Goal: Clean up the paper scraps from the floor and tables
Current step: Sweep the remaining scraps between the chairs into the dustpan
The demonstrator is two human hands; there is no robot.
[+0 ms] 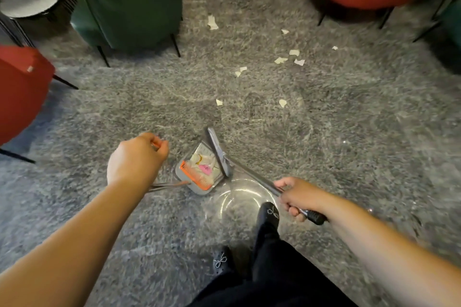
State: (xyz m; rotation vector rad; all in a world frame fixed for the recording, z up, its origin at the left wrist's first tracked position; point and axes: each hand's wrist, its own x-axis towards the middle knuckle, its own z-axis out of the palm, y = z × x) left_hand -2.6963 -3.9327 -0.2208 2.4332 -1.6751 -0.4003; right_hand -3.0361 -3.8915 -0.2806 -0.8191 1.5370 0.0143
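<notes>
Beyond the dustpan [199, 172] lie loose paper scraps [282, 60], nearer the right hand [296, 197] gripping the broom [219, 154]; the left hand [136, 157] grips the pan's handle.

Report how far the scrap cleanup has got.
Done: some scraps already lie in the dustpan. In hand: left hand grips the dustpan handle, right hand grips the broom at the pan. Left: many paper scraps on the floor ahead; tables unclear.
</notes>
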